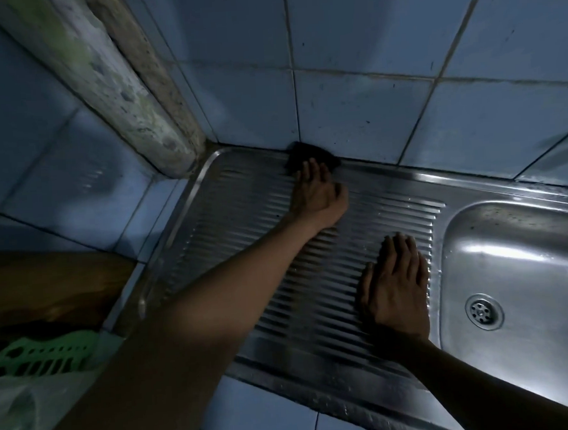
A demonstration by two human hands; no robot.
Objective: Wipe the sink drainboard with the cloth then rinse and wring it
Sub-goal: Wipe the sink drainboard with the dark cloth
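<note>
Cloth point(300, 154), dark and bunched, sits at the far edge of the drainboard point(229, 214), right against the tiled wall point(352, 111). Left hand point(316, 193) reaches across, fingers pressing down on it, thumb tucked beside the palm. Right hand point(395, 284) lies flat, fingers together, on the ridges near the basin point(517, 250). Drain point(484, 311) shows in the basin floor. Green basket point(45, 354) sits low at left.

Dim light. Blue tiled wall point(348, 38) meets a worn, stained concrete post point(108, 79) in the corner; blue tiled counter point(278, 414) runs below.
</note>
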